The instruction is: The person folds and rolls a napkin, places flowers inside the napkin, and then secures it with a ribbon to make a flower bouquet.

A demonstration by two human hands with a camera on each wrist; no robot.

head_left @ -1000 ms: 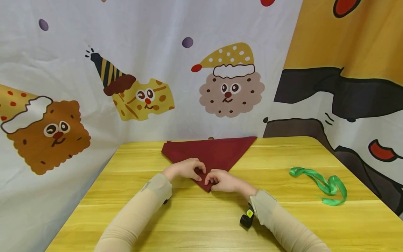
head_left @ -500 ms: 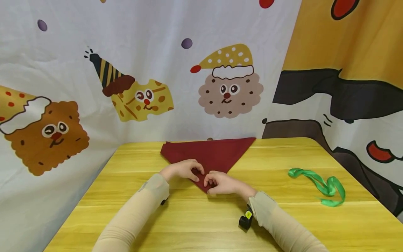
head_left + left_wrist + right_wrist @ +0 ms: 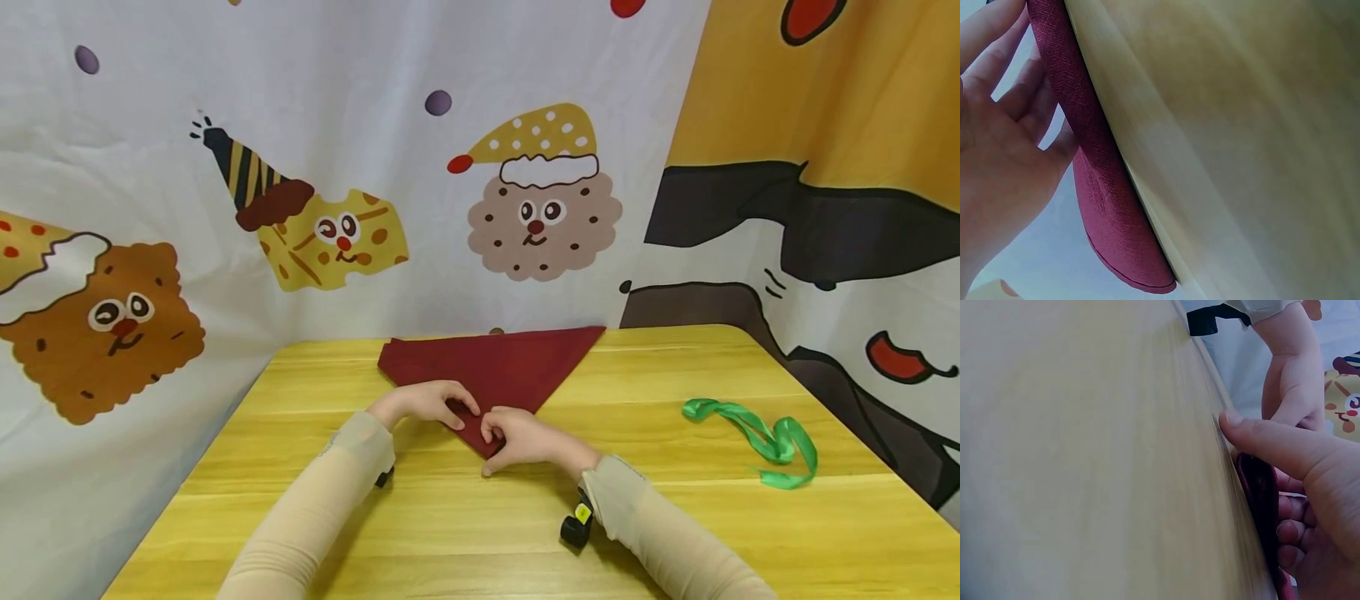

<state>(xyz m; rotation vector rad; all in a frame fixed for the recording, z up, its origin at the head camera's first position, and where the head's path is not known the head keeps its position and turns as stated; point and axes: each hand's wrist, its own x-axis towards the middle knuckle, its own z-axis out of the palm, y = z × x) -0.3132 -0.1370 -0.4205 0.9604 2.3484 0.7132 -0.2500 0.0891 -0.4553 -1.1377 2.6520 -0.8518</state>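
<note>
A dark red cloth (image 3: pixel 517 367), folded into a triangle, lies on the table with one point toward me. My left hand (image 3: pixel 432 402) rests on its left edge near that point, fingers lightly bent. Up close in the left wrist view, the fingertips and thumb meet the woven cloth (image 3: pixel 1107 200) along its edge. From the right, my right hand (image 3: pixel 522 437) touches the near point with bent fingertips. Its thumb (image 3: pixel 1272 440) is spread away from the cloth, its tip at the table surface. In the right wrist view, the folded edge (image 3: pixel 1260 494) lies between thumb and fingers.
A crumpled green ribbon (image 3: pixel 776 446) lies on the right of the wooden table (image 3: pixel 450 533). Behind the table hangs a curtain (image 3: pixel 420 50) printed with cartoon figures. A small black wrist camera (image 3: pixel 575 532) sits under my right wrist.
My right thumb has moved off the cloth's near point toward me, widening the gap to the fingers. My left hand stays on the left edge. The head view has shifted slightly.
</note>
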